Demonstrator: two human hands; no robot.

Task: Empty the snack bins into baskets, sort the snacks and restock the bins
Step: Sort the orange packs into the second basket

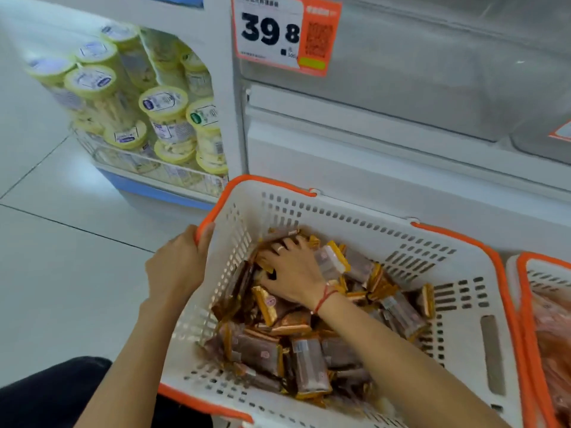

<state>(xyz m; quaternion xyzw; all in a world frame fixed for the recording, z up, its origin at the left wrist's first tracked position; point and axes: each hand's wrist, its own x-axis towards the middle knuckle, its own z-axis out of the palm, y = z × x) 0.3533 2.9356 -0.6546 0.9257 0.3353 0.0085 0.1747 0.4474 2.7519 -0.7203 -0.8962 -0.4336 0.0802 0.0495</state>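
Plastic basket [491, 291], glossy foil wrappers [309, 362]

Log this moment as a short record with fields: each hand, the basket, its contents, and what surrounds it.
left hand: grips the orange rim of the white basket
right hand: fingers spread down on the snack packets
basket contents: brown and gold wrapped packets, loosely heaped
second basket: at right, holds pinkish packets
shelf: yellow-lidded tubs stacked at left
price tag: reads 39 8
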